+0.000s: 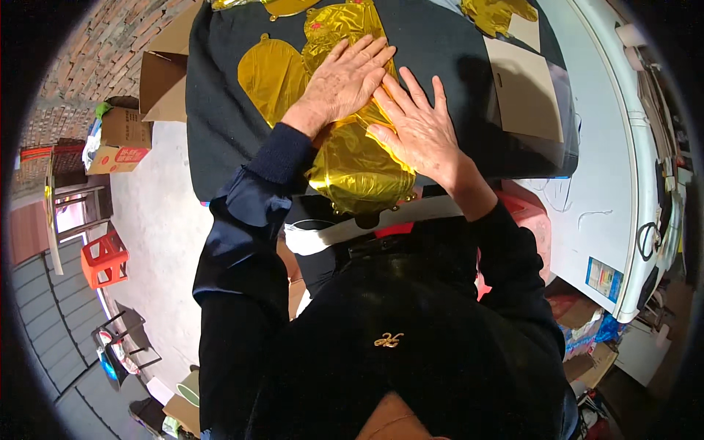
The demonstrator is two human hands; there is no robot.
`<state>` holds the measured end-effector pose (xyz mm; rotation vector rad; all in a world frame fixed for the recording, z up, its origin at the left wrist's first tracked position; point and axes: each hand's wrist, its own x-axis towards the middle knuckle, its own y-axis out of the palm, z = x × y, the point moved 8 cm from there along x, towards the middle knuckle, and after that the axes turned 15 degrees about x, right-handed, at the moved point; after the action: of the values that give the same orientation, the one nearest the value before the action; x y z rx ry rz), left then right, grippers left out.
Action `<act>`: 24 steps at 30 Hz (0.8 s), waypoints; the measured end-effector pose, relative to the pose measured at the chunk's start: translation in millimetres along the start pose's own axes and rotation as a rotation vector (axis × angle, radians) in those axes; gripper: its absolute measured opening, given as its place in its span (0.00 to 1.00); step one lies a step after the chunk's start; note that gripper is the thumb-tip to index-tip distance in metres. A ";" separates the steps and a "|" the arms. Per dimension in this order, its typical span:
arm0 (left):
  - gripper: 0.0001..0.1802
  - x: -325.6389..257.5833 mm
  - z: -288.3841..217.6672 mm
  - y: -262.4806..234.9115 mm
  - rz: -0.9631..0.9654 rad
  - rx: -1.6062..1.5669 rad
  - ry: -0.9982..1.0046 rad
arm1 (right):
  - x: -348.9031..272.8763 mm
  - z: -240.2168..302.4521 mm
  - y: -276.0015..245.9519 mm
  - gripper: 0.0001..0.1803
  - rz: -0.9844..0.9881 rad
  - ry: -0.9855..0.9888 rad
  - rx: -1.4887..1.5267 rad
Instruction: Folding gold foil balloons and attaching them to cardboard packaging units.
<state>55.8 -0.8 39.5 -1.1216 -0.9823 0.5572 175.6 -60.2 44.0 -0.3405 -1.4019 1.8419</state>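
Note:
My left hand (pixel 345 81) lies flat, fingers spread, on a stack of shiny gold foil balloons (pixel 359 165) on a dark cloth-covered table (pixel 220 110). Pressed flat beside it on the same gold foil is my right hand (pixel 419 132), its fingers touching the left hand's. Both palms face down and hold nothing. One flat gold balloon (pixel 268 73) sticks out to the left of my left hand. The pile's near end hangs over the table's front edge.
Brown cardboard sheets (pixel 524 92) lie on the table to the right, more gold foil (pixel 499 15) at the far edge. Open cardboard boxes (pixel 158 81) stand at the left. An orange plastic stool (pixel 105 259) sits on the floor. A white appliance (pixel 623 183) is at the right.

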 end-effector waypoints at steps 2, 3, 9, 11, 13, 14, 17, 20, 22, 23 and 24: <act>0.30 -1.1 0.0 0.0 0.000 0.008 0.003 | -8.4 5.5 -3.7 0.38 0.009 -0.025 0.036; 0.30 -1.5 -0.4 -0.4 0.004 0.047 0.010 | -15.1 11.4 -7.1 0.39 0.015 -0.049 0.064; 0.30 1.1 -7.4 -6.6 -0.012 0.132 0.026 | -82.9 45.6 -19.3 0.42 0.136 -0.100 0.215; 0.30 2.1 -9.4 -3.7 -0.009 0.132 0.021 | -96.9 51.1 -27.3 0.39 0.099 -0.127 0.285; 0.32 2.7 -8.0 0.2 -0.008 0.125 0.022 | -99.3 53.1 -43.3 0.36 0.170 -0.141 0.391; 0.32 3.8 -6.4 1.7 -0.011 0.130 0.019 | -98.7 57.0 -52.9 0.32 0.245 -0.149 0.501; 0.32 -11.8 2.9 2.1 0.041 0.179 0.006 | -87.2 97.7 -187.5 0.18 -0.333 -0.507 0.765; 0.32 -0.1 -1.6 -0.3 0.003 0.171 0.006 | -121.8 86.8 -226.5 0.17 -0.364 -0.506 0.770; 0.31 11.1 -11.1 3.8 0.009 0.155 0.034 | -167.7 73.8 -255.3 0.17 -0.414 -0.491 0.780; 0.31 7.3 -8.5 2.6 0.009 0.154 0.025 | -176.6 65.6 -264.8 0.17 -0.434 -0.495 0.799; 0.31 3.9 -6.5 1.5 0.011 0.160 0.022 | -181.8 71.4 -267.9 0.17 -0.450 -0.496 0.816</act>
<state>63.5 -0.3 38.9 -0.9889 -0.8974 0.6200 362.8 -216.4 268.7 0.8204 -0.7925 1.9821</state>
